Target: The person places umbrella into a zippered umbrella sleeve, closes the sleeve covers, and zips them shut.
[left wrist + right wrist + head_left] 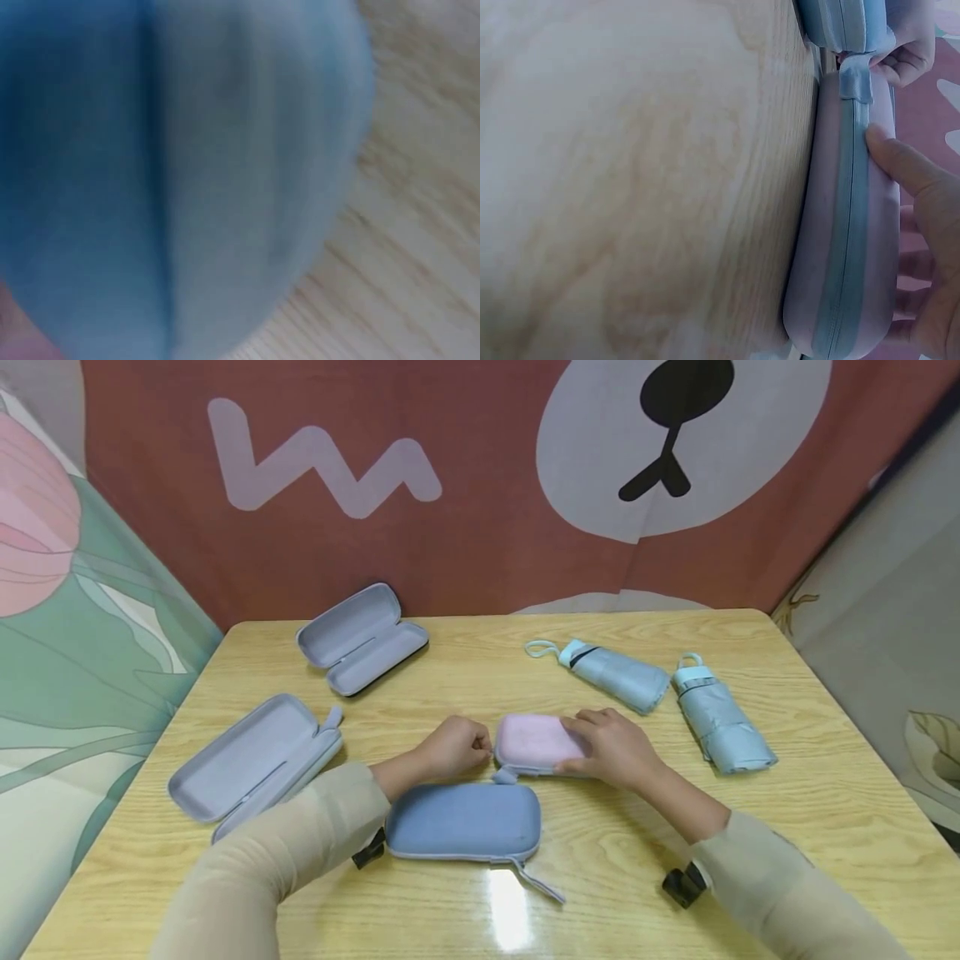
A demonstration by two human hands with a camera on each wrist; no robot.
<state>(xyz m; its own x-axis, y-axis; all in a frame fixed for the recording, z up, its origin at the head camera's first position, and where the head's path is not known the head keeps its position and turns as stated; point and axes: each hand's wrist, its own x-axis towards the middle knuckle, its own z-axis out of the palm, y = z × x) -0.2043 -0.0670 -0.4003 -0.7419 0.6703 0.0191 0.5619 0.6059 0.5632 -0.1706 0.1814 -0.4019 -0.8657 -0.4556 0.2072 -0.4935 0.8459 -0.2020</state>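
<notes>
A pink zip-up glasses case (534, 742) with a grey-blue zipper band lies closed mid-table. My right hand (617, 750) grips its right end; the right wrist view shows the thumb (900, 157) on the near side and fingers behind. At the left end, my left hand (456, 746) has curled fingers pinching at the zipper pull, which is mostly hidden. A fabric tab (506, 774) sticks out at that corner. Directly in front lies a closed blue glasses case (465, 820) with a loose strap; its blurred side (225, 180) fills much of the left wrist view.
Two grey glasses cases lie open on the left, one at the back (363, 647) and one nearer (251, 760). Two folded light-blue umbrellas lie back right, one slanted (618, 677) and one beside it (722, 722). A printed cloth (480, 560) hangs behind the wooden table (615, 877).
</notes>
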